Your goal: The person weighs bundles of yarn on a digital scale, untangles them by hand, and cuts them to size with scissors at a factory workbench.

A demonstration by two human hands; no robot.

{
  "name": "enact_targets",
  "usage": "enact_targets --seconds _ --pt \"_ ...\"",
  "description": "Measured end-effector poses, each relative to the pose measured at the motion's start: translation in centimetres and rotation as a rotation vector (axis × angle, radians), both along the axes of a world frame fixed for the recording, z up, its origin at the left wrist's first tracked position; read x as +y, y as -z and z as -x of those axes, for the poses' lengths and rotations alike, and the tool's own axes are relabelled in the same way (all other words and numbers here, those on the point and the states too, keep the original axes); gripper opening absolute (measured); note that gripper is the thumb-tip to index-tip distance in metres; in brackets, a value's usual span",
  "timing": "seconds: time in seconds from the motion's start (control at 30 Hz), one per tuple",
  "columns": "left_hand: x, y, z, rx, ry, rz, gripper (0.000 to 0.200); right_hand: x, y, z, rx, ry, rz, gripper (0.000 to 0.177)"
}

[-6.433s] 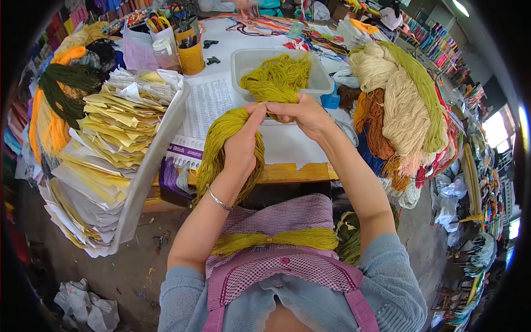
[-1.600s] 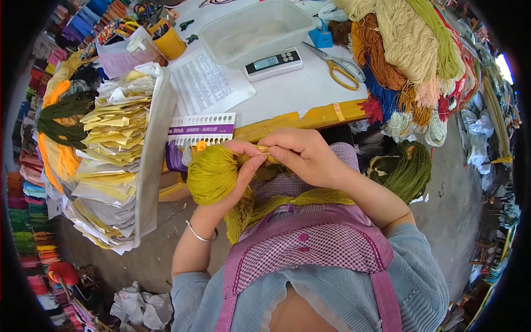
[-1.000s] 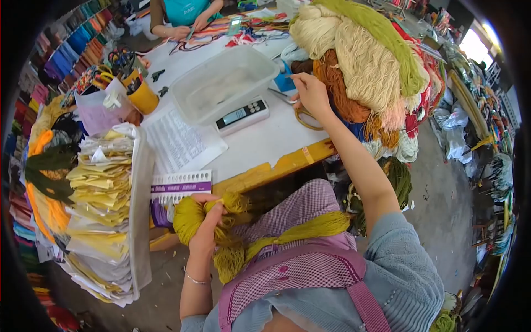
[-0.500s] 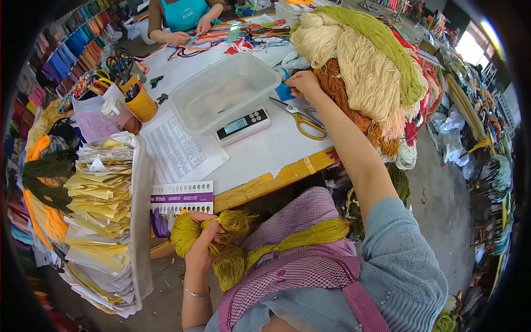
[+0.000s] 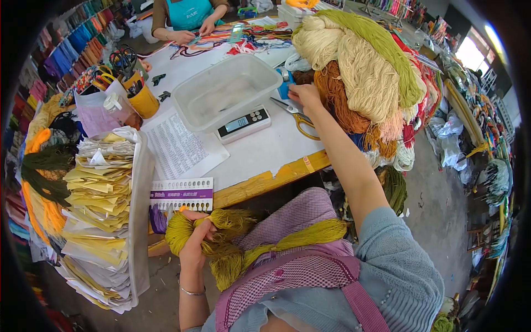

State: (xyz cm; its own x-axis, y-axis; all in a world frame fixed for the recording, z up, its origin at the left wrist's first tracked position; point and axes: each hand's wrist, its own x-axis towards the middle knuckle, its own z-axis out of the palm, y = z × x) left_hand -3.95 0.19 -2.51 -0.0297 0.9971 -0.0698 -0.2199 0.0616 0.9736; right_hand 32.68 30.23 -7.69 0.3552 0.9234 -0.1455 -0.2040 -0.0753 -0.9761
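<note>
My left hand (image 5: 194,243) is closed around a bundle of olive-green thread (image 5: 180,229), whose cut ends fan out above my lap. More of the same thread lies across my checked apron (image 5: 298,218). On the table, my right hand (image 5: 305,97) has its fingers pinched together at the near side of a blue tape dispenser (image 5: 284,88). Whatever lies between those fingertips is too small to make out. Scissors with yellow handles (image 5: 303,123) rest just below that hand, partly covered by my forearm.
A clear plastic tub (image 5: 221,91) sits on a digital scale (image 5: 243,124). Yarn skeins (image 5: 359,61) pile up at the right. To the left stand a bin of paper packets (image 5: 105,188), a printed sheet (image 5: 177,146) and a punched thread card (image 5: 182,195). A co-worker (image 5: 191,16) handles threads opposite.
My right hand has drawn slightly back toward me along the blue dispenser, showing more of it. The left hand keeps its hold on the thread bundle, dipping a little.
</note>
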Motion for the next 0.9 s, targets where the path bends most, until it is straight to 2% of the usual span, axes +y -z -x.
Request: enact_targets --seconds 0.17,0.23,0.3,0.37,0.47,0.5,0.53,0.57,0.6,0.73,0.8,0.83,0.9 --pt "-0.1 -0.3 -0.4 -0.024 0.029 -0.005 0.008 0.1 0.5 0.0 -0.22 -0.007 -0.02 0.007" --pt "0.1 -0.3 -0.6 -0.028 0.03 -0.023 0.008 0.2 0.1 0.2 -0.76 0.101 -0.054 0.008" --pt "-0.1 -0.4 -0.9 -0.047 0.032 -0.049 0.009 0.2 -0.5 -0.1 -0.848 0.075 -0.103 0.008" --pt "-0.4 -0.9 -0.9 -0.047 0.026 -0.053 0.009 0.4 0.1 -0.7 -1.22 0.201 -0.127 0.008" --pt "-0.3 -1.5 -0.8 -0.019 -0.008 -0.071 0.009 0.0 0.9 -2.6 -1.064 0.172 -0.153 0.01" --pt "-0.6 -1.5 -0.6 0.011 -0.043 -0.054 0.009 -0.1 0.9 -2.6 -1.174 0.252 -0.324 0.007" --pt "-0.5 -1.4 -0.5 -0.031 -0.035 -0.091 0.008 -1.2 -0.2 -2.2 -0.982 0.108 -0.321 0.008" --pt "-0.6 -1.8 -0.7 -0.074 -0.058 -0.077 0.008 -4.7 -3.4 0.4 -0.597 -0.022 -0.338 0.005" --pt "-0.4 -2.1 -0.8 -0.12 -0.08 -0.061 0.008 -7.3 -5.3 2.4 -0.407 -0.127 -0.41 0.004" --pt "0.1 -3.2 -2.0 -0.115 -0.059 -0.199 0.01 -20.6 -10.9 10.6 -0.098 -0.559 -0.367 0.004" --pt "0.3 -3.1 -2.7 -0.117 -0.042 -0.232 0.013 -25.8 -12.8 13.0 -0.01 -0.678 -0.174 0.005" --pt "0.3 -3.3 -3.1 -0.11 -0.037 -0.229 0.014 -27.0 -12.0 14.1 0.079 -0.712 -0.245 0.006" --pt "0.1 -3.6 -4.1 -0.119 -0.028 -0.223 0.016 -27.7 -10.2 15.5 0.042 -0.683 -0.421 0.01"
